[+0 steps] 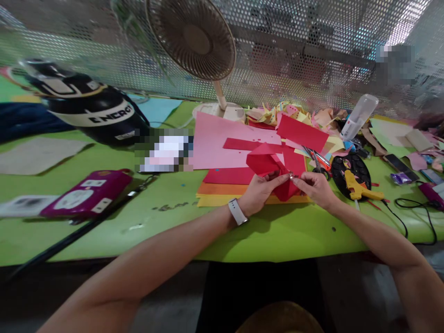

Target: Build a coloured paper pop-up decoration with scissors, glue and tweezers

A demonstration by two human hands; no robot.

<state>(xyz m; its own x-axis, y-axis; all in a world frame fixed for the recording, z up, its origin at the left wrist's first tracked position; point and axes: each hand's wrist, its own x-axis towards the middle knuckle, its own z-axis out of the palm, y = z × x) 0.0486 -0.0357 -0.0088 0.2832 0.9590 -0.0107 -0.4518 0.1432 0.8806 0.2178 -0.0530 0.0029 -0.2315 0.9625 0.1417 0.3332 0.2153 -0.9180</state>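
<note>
A folded piece of red paper [265,159] is held up over the stacked sheets in front of me. My left hand [262,192] is closed on its lower part, thumb on top, with a pale watch band on the wrist. Fingertips of my right hand [314,187] pinch together at the paper's right edge, beside my left thumb; a small shiny spot shows between the two hands, too small to name. Beneath lie a pink sheet [211,138], red sheets [225,176], an orange sheet [222,188] and a yellow sheet [215,200].
Right of my hands are scissors [317,162], a black palette [338,173] and a yellow glue gun [360,188] with a cord. Paper scraps [274,113] and a fan [194,39] stand behind. Leftward are a black jug [93,111] and a purple cardholder [86,194] with a strap.
</note>
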